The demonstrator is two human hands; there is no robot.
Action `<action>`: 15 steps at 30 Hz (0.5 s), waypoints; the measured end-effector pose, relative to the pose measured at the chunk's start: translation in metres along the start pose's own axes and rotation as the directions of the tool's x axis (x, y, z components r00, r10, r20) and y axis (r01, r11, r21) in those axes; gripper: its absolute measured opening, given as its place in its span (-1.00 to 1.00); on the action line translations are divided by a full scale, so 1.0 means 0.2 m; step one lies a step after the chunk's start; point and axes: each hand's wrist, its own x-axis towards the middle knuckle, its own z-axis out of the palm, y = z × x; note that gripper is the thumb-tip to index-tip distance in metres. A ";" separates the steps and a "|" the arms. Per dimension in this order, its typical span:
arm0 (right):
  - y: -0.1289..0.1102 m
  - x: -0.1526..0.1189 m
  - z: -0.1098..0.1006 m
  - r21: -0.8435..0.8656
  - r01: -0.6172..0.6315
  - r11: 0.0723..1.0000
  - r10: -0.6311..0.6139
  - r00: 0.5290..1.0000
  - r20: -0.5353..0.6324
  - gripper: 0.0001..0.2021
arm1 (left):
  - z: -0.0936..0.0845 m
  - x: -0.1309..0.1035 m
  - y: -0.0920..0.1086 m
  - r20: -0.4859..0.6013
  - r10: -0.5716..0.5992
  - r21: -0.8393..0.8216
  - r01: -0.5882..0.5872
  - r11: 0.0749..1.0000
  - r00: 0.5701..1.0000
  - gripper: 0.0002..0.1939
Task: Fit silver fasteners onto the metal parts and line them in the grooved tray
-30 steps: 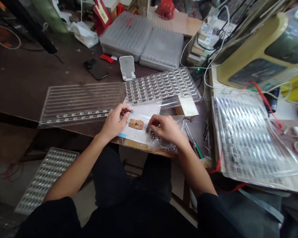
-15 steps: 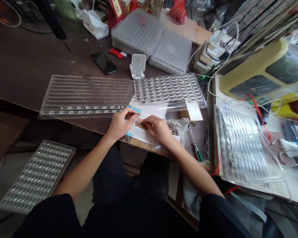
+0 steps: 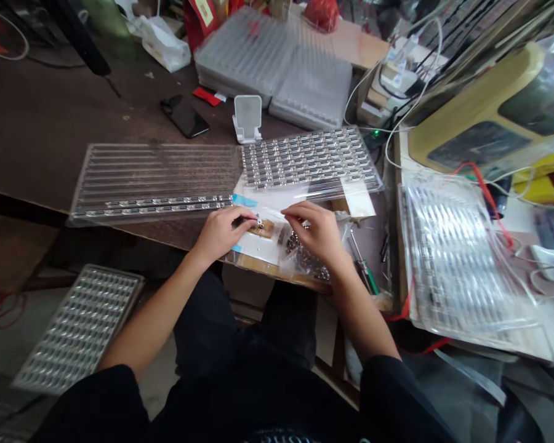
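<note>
My left hand (image 3: 222, 232) pinches thumb and fingers together at the left end of a small brown wooden block (image 3: 268, 230). A tiny metal part (image 3: 260, 223) lies on that block by the fingertips; what the fingers grip is too small to name. Held above a clear plastic bag of small metal parts (image 3: 311, 261), my right hand (image 3: 317, 229) has its thumb and forefinger drawn together, and anything in the pinch cannot be made out. Under the block is a white sheet (image 3: 270, 251) with blue tape (image 3: 245, 201).
Behind my hands lie a ribbed clear tray (image 3: 161, 169) with parts in its front rows and a tray filled with metal connectors (image 3: 305, 157). A phone (image 3: 184, 115), a white stand (image 3: 248, 119) and stacked trays (image 3: 244, 55) sit farther back. A green-handled screwdriver (image 3: 367, 274) lies right.
My right hand has lifted off the wooden block and moved right, over the bag of metal parts. My left hand stays beside the block. The view has shifted slightly.
</note>
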 end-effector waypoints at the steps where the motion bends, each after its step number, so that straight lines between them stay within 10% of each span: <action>1: 0.01 0.00 -0.03 0.008 -0.015 1.000 0.015 1.000 -0.010 -0.75 | 0.00 0.00 0.00 0.012 0.000 0.010 0.000 1.000 1.000 -0.83; 15: -0.05 0.02 0.12 -0.374 0.120 0.920 0.010 0.945 0.327 -0.63 | -0.01 0.00 -0.01 -0.140 -0.191 -0.190 0.163 0.968 0.972 -0.77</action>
